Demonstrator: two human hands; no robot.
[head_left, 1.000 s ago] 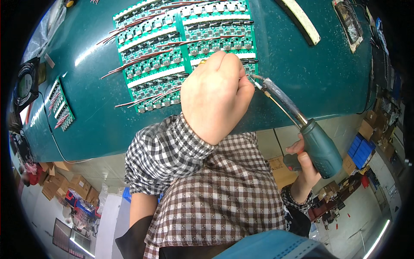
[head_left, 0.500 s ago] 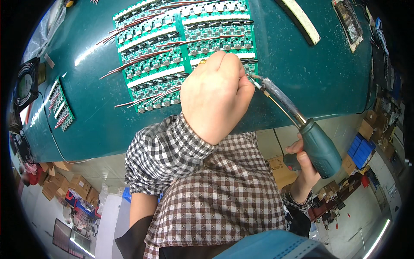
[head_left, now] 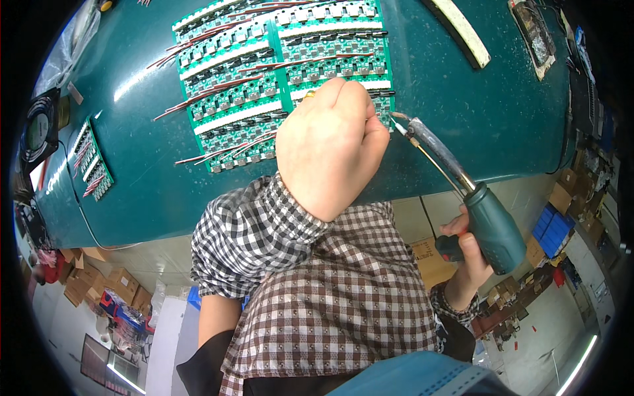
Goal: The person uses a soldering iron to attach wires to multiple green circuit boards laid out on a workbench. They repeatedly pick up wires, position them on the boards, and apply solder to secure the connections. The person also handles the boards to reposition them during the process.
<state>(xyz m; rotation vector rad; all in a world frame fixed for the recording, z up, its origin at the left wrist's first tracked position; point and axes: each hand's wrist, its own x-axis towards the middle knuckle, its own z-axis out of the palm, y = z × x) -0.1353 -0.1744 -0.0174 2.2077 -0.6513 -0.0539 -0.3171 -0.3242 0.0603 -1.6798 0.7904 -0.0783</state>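
Observation:
A panel of green circuit boards lies on the table, with red, black and white wires across several of its rows. My left hand rests over the panel's near right part, fingers closed and pinched at the board; what they hold is hidden beneath the hand. In my right hand is a green soldering gun with a thin solder feed tube along its shaft. Its tip points left and stands just off the right edge of the panel, close to my left fingertips.
The green table curves toward me. A smaller circuit board panel with wires lies at the left, near a black fan. At the far right are a curved pale strip and a worn dark block. Cardboard boxes stand on the floor.
The soldering gun in my right hand has shifted slightly to the right, and its tip has drawn back from my left fingertips. My left hand stays in place.

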